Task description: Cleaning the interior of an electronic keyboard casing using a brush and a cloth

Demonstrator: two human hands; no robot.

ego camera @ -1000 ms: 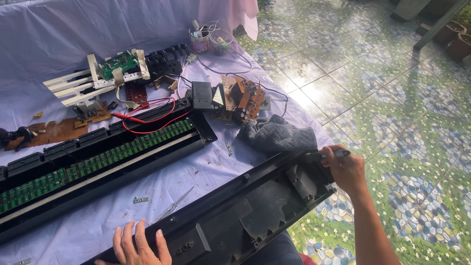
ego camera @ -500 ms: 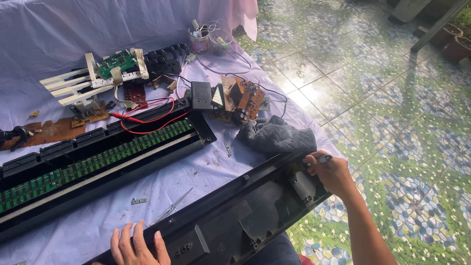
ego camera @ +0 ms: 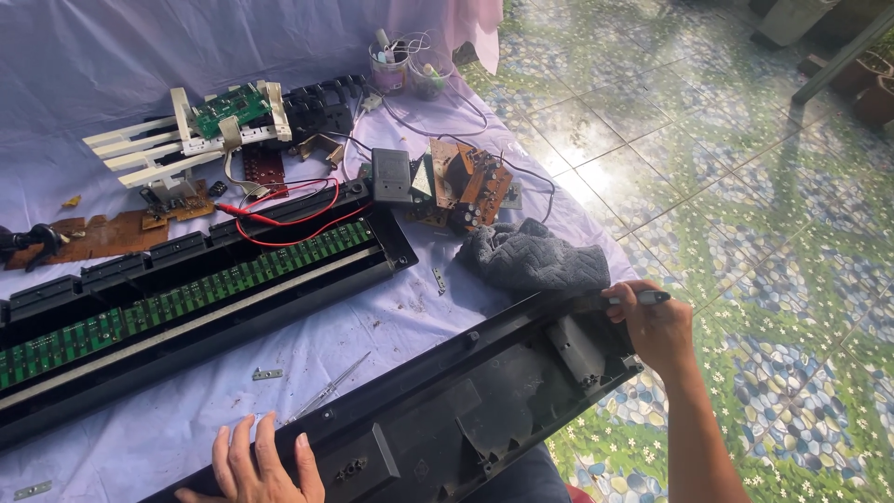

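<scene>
A long black plastic casing [ego camera: 466, 410] runs across the bottom of the frame, lying on a pale cloth [ego camera: 372, 326]. The left hand [ego camera: 256, 461] rests flat on it at lower left, fingers spread – the right hand [ego camera: 656, 321], at right center, grips a small screwdriver [ego camera: 643, 298] at the casing's end. A grey rag [ego camera: 531, 256] lies just above.
</scene>
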